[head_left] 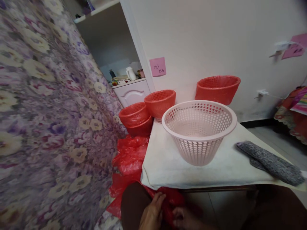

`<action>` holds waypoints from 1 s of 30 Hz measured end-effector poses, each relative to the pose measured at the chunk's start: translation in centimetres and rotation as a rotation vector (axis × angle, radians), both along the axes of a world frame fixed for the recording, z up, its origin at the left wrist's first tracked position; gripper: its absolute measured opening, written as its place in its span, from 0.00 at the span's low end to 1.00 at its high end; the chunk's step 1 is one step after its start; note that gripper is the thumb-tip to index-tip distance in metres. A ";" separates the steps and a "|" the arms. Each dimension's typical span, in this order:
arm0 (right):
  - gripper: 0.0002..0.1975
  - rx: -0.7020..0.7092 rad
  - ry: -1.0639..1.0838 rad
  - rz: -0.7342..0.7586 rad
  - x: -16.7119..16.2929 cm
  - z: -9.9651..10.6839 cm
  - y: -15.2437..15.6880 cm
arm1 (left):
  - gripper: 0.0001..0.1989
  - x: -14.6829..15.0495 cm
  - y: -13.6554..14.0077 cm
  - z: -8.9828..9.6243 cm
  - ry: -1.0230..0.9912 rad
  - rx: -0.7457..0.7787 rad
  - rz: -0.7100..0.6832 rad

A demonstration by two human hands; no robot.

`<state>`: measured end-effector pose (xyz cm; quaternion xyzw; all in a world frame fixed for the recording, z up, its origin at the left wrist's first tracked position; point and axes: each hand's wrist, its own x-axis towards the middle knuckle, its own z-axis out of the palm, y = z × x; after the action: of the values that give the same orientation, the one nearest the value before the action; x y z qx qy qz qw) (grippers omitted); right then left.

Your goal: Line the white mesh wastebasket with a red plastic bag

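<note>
**Red plastic bags at my knees**

Red plastic bags (130, 156) trail lengthwise down from the table (168, 166) edge to my lap. My left hand (152, 214) and right hand (183, 217) both pinch the red film below it. On the table: one pink basket (199, 131), one grey cloth (271, 163). Behind: four red baskets (159, 102).

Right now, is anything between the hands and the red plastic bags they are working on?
Nothing visible: both the left hand and the right hand already touch the red plastic bags, below the front edge of the cloth-covered table.
</note>
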<state>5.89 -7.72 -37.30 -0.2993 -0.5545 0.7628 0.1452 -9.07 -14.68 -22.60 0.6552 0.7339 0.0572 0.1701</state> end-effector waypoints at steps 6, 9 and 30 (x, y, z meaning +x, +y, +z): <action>0.18 -0.106 0.073 0.095 0.9 2.2 -1.2 | 0.32 0.3 0.1 0.1 0.014 -0.032 -0.016; 0.21 -0.149 0.131 0.125 0.3 3.8 -2.1 | 0.32 0.4 -0.3 -0.1 0.013 -0.036 -0.016; 0.09 0.089 0.585 0.081 0.0 23.6 2.9 | 0.14 -3.2 2.3 4.6 -0.047 0.386 0.242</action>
<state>5.87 -4.78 -13.70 -0.0379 -0.5334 0.7969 0.2812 -12.31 -12.42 -18.00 0.5814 0.7782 0.2319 0.0504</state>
